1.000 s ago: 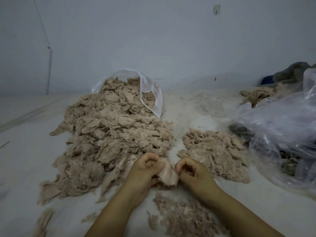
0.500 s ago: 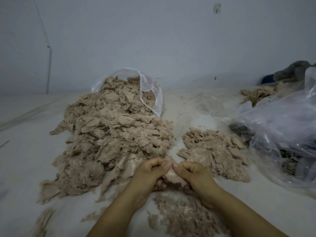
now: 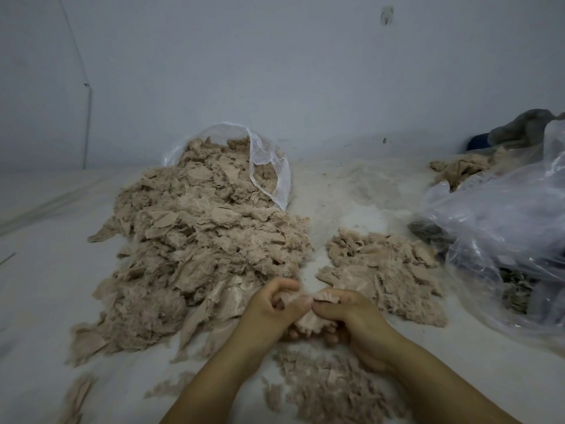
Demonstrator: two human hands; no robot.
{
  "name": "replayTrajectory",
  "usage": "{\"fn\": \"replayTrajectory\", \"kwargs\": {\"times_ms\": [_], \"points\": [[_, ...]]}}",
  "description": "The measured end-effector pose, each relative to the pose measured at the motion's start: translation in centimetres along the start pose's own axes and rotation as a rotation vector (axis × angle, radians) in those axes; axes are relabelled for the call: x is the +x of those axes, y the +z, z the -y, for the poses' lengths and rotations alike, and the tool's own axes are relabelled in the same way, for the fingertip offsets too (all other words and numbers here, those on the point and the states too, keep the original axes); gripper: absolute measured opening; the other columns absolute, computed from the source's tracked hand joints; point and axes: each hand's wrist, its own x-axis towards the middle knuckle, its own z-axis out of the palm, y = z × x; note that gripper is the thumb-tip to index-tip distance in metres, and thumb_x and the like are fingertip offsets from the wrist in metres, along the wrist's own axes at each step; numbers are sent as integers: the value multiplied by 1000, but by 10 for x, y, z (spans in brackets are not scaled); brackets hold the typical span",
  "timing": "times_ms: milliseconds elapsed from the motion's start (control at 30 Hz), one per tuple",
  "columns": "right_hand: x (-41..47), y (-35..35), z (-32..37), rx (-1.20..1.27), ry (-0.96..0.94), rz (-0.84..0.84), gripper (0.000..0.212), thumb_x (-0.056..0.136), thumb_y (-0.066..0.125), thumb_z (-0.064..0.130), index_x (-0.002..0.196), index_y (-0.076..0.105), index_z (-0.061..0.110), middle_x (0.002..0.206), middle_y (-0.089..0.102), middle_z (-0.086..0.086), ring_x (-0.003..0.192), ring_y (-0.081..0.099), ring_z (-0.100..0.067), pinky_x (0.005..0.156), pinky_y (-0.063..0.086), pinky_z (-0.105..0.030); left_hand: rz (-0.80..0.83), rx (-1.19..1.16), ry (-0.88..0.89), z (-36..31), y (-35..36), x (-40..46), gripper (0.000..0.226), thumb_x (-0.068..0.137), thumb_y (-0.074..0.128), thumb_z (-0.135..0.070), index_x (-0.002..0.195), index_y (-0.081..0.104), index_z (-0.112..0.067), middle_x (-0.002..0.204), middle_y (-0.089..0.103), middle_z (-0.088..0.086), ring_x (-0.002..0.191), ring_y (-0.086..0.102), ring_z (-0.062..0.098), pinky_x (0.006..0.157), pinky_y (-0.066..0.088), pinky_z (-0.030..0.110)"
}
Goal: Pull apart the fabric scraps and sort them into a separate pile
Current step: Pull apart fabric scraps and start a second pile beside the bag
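A beige fabric scrap (image 3: 308,321) is pinched between my two hands low in the middle of the view. My left hand (image 3: 269,313) grips its left side with curled fingers, and my right hand (image 3: 351,319) grips its right side, thumbs nearly touching. A big heap of beige scraps (image 3: 198,255) spills from a clear plastic bag (image 3: 269,166) at the left. A smaller pile of scraps (image 3: 385,270) lies at the right of my hands. Another low pile of scraps (image 3: 330,390) lies under my wrists.
A large crumpled clear plastic bag (image 3: 504,240) with darker scraps inside fills the right side. Behind it lie a beige cloth (image 3: 458,171) and a grey cloth (image 3: 529,125). A pale wall (image 3: 275,71) closes the back. Loose scraps (image 3: 76,396) lie at the lower left.
My hands have come together on the scrap and dropped slightly toward me; the scrap that was stretched between them a second ago is now bunched between my thumbs.
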Motion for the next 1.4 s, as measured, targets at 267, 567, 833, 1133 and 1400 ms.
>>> {"fn": "replayTrajectory", "kwargs": {"times_ms": [267, 567, 833, 1133, 1400], "points": [[-3, 3, -1, 35, -82, -10, 26, 89, 62, 15, 99, 59, -8, 83, 63, -27, 75, 59, -34, 66, 49, -43, 56, 48, -11, -1, 6, -4, 34, 98, 45, -24, 70, 60, -11, 46, 53, -1, 37, 45, 7, 39, 36, 17], [1, -7, 2, 87, -110, -130, 33, 76, 69, 23, 94, 62, -4, 69, 64, -13, 54, 51, -18, 40, 37, -22, -142, -55, -27, -7, -7, 1, 37, 97, 44, -35, 69, 54, -11, 46, 45, -5, 37, 32, 6, 36, 26, 17], [4, -17, 4, -189, -259, -517, 16, 87, 68, 18, 72, 66, 14, 60, 67, 3, 55, 63, -17, 46, 49, -23, -19, 86, -42, -4, -5, 1, 34, 89, 58, -35, 64, 66, -13, 49, 56, -3, 38, 42, 7, 37, 32, 17], [3, -14, -4, -820, -418, -459, 7, 89, 62, 23, 95, 63, 28, 90, 60, 12, 85, 56, -2, 79, 45, -22, -197, 927, 225, 9, -16, 5, 19, 81, 66, -45, 93, 64, -30, 85, 52, -13, 78, 51, 4, 66, 40, 22], [9, -6, -21, -954, -367, -195, 47, 88, 65, 39, 130, 44, 39, 101, 47, 18, 80, 50, 1, 70, 39, -6, -143, 810, 408, 12, -13, 7, 17, 91, 58, -28, 78, 67, -22, 88, 51, -14, 88, 48, 0, 74, 33, 7]]}}
